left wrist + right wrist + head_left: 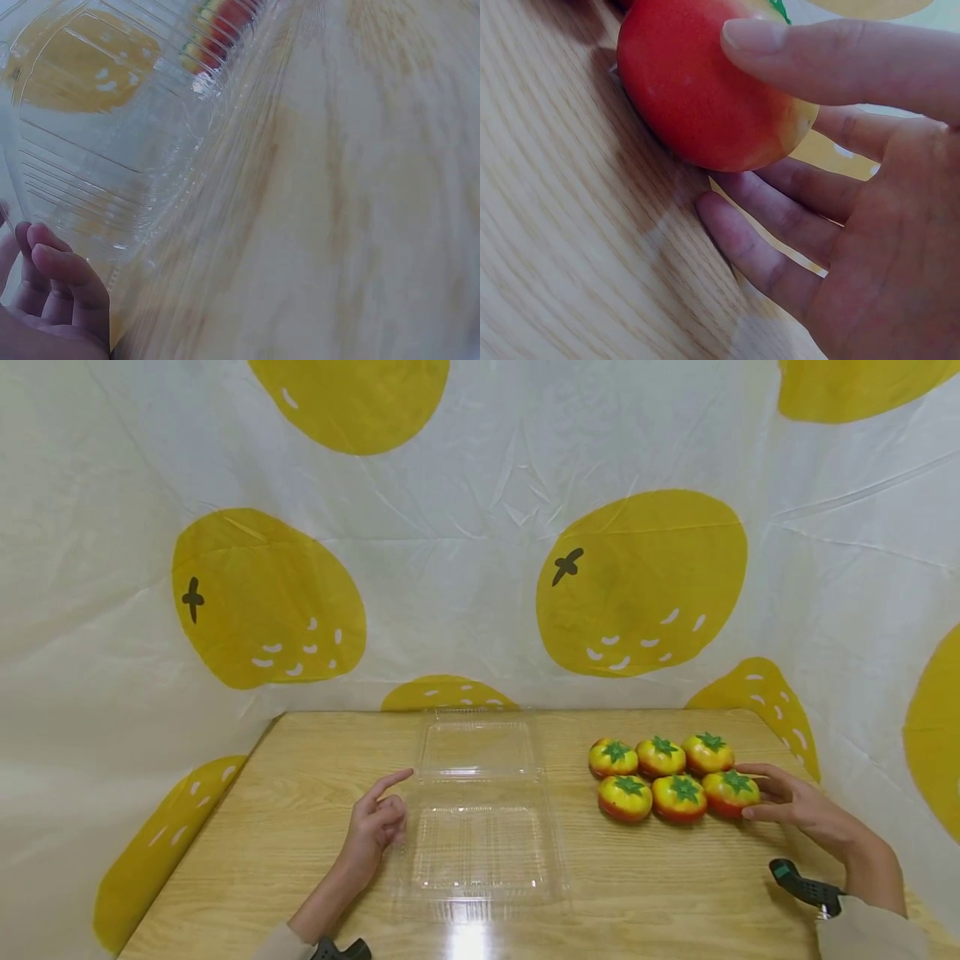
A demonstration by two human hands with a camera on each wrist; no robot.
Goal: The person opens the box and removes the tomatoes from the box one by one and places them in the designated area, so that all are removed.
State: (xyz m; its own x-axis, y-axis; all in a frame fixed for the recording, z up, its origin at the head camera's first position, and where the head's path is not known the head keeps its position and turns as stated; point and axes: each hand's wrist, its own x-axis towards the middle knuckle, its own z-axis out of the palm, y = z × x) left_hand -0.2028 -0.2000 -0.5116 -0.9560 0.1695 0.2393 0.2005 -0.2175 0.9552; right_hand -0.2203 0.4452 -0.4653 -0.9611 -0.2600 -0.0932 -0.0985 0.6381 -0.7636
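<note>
Several red-and-yellow toy tomatoes with green leaf tops stand in two rows on the table's right side. My right hand holds the front-right toy tomato from its right side, thumb in front and fingers behind. In the right wrist view, the thumb lies over this tomato's red side. A clear plastic clamshell box lies unfolded on the table, lid half at the back. My left hand is at the box's left edge, its index finger extended and the others loosely bent; whether they touch the edge I cannot tell.
The light wooden table is bordered by a white curtain with large yellow fruit prints behind it and on both sides. The back-row toy tomatoes sit close behind the front row.
</note>
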